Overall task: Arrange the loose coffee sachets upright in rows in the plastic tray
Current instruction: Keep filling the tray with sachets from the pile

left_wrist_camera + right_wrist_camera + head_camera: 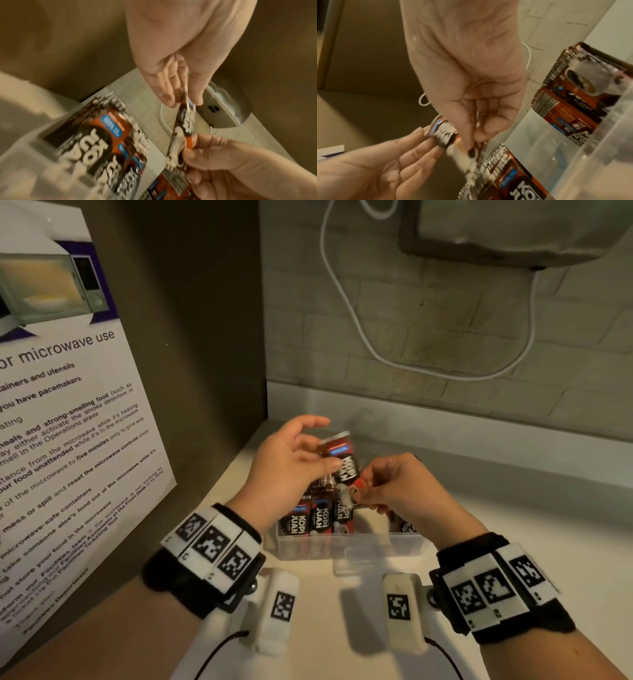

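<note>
A dark red and black coffee sachet hangs tilted above the clear plastic tray. My left hand pinches its upper end between thumb and fingers. My right hand pinches its lower end, the one with the white cup print. The left wrist view shows the sachet edge-on between the left hand and the right hand. Several sachets stand upright at the tray's left end. More sachets lean at its right end, behind the tray wall.
The tray sits on a white counter in a corner. A microwave-use poster covers the left wall. A white cable loops down the brick wall below an appliance. A raised ledge runs behind the tray.
</note>
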